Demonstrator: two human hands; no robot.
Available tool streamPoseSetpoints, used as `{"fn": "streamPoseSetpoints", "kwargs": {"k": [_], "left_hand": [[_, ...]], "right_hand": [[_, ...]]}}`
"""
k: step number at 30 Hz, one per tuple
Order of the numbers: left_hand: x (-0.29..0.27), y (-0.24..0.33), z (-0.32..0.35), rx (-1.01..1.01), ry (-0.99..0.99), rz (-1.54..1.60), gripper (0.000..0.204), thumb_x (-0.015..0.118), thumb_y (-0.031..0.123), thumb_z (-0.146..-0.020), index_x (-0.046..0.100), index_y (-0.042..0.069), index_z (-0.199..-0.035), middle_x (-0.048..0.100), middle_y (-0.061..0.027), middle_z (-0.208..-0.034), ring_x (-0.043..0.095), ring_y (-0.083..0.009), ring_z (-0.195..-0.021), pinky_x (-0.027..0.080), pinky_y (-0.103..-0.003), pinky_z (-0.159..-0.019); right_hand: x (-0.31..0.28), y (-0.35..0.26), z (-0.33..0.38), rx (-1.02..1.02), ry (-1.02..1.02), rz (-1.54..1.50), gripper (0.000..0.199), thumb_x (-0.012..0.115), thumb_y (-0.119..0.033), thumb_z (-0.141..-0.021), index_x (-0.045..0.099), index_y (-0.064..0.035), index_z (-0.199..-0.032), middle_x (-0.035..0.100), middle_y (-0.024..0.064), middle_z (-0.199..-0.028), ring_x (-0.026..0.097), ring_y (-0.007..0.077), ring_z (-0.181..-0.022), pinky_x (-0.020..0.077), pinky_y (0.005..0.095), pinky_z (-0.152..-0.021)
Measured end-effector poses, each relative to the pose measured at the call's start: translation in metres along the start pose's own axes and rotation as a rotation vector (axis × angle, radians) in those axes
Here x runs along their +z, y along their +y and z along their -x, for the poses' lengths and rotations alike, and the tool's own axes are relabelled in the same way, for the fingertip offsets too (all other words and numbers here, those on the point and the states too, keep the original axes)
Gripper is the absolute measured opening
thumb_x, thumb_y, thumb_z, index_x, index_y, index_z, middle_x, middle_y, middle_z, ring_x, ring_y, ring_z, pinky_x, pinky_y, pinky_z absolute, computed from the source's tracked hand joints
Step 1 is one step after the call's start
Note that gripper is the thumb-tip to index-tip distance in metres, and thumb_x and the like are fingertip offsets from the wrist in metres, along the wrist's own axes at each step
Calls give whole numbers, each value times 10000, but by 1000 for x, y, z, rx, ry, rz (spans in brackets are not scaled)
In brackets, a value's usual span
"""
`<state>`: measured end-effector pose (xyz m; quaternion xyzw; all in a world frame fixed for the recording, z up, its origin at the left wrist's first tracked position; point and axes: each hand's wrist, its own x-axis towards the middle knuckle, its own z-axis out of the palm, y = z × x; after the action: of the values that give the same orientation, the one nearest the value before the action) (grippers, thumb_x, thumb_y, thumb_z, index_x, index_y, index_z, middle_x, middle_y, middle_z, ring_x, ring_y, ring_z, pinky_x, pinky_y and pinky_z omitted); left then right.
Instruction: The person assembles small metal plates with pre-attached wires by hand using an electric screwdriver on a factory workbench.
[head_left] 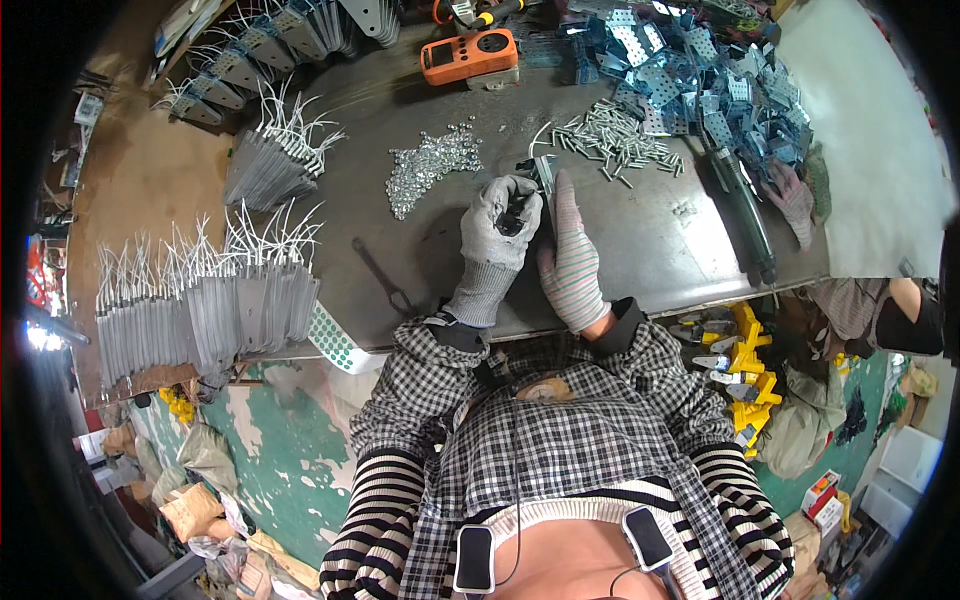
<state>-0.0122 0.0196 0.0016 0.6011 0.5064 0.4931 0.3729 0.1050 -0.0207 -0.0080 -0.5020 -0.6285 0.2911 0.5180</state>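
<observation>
Right now the person at the counter (640,240) has the left grip (499,222), gloved in grey, curled into a loose ring, with its fingertips closed on a small metal piece (544,172). That piece stands just at the grip's upper right, and a white wire (538,135) bends away from its top. The right grip (573,255), in a striped glove, is held nearly flat, its fingers straight and pointing away from the body alongside the piece; from where I stand I can't tell whether they touch it.

Near the left grip, up and to its left, small shiny fittings (430,165) lie scattered, and a dark strap-like thing (382,275) rests below those. Well to its left stand rows of thin grey plates (215,315) with white leads. Beyond the right grip, slightly rightward, is a heap of metal pins (615,142); farther right lies a power screwdriver (742,205), with blue brackets (690,80) piled behind it.
</observation>
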Motion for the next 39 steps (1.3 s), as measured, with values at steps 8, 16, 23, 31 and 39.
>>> {"fn": "streamPoseSetpoints", "kwargs": {"k": [8,16,23,31,39], "left_hand": [[3,6,3,106,42,5,202,662,-30,-887,623,-15,-1085,635,-52,-1058,600,-102,-979,498,-239,-854],[1,15,3,370,59,-218,274,631,-70,-868,699,20,-1118,669,-102,-1089,615,-227,-1037,490,-317,-923],[9,16,-1,351,28,-128,262,631,-121,-848,686,-25,-1086,637,-85,-1098,617,-183,-1035,491,-277,-916],[2,-1,5,272,1,-100,290,617,-129,-868,641,-44,-1144,604,-84,-1142,607,-157,-1086,488,-252,-939],[5,7,2,318,2,-143,283,619,-128,-867,650,-35,-1133,604,-85,-1138,629,-155,-1041,499,-259,-929]], "right_hand": [[-3,-2,1,24,8,23,889,487,139,-692,238,-47,-1525,471,287,-1333,508,465,-1197,455,428,-1006],[-68,3,-13,-130,-49,497,597,716,-169,-811,484,-61,-1351,550,199,-1254,501,404,-1206,385,497,-1045],[-281,98,-17,295,95,905,628,784,-224,-788,529,-39,-1331,658,135,-1062,617,245,-1012,485,380,-884],[-181,-15,-51,254,279,-1059,505,708,-128,-853,483,-37,-1295,600,78,-1100,608,228,-1017,515,408,-934],[-111,21,-50,365,490,-1661,344,719,-66,-858,546,-88,-1155,600,23,-928,583,190,-906,429,486,-1047]]}}
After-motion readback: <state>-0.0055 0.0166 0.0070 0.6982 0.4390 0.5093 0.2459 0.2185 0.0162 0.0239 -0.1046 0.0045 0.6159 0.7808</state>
